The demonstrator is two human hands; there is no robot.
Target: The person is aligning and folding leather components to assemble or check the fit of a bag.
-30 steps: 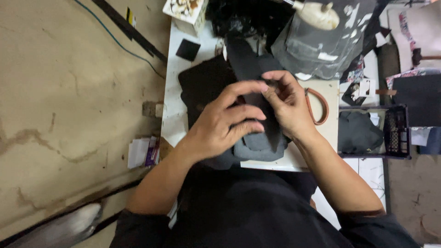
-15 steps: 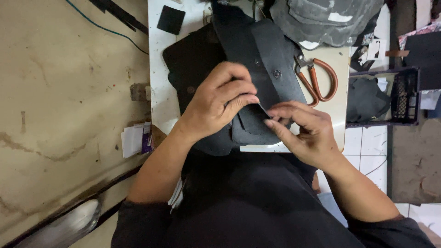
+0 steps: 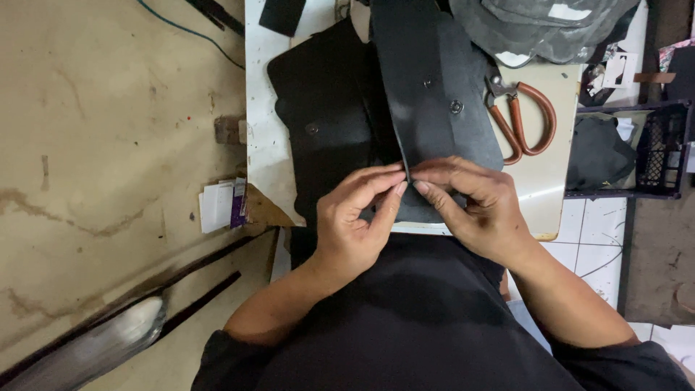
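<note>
A dark grey leather piece with metal snap studs lies lengthwise on the white worktable, folded along a crease. My left hand and my right hand meet at its near end, fingertips pinching the folded edge from either side. Under it, to the left, a stack of black leather pieces with a snap stud lies flat on the table.
Scissors with brown handles lie right of the leather. A grey bundle of material fills the far right of the table. A black crate stands further right. Paper cards lie on the concrete floor at left.
My left hand came off the top of the leather and my right hand moved in; both now pinch the near folded edge together. The view shifted closer over the table.
</note>
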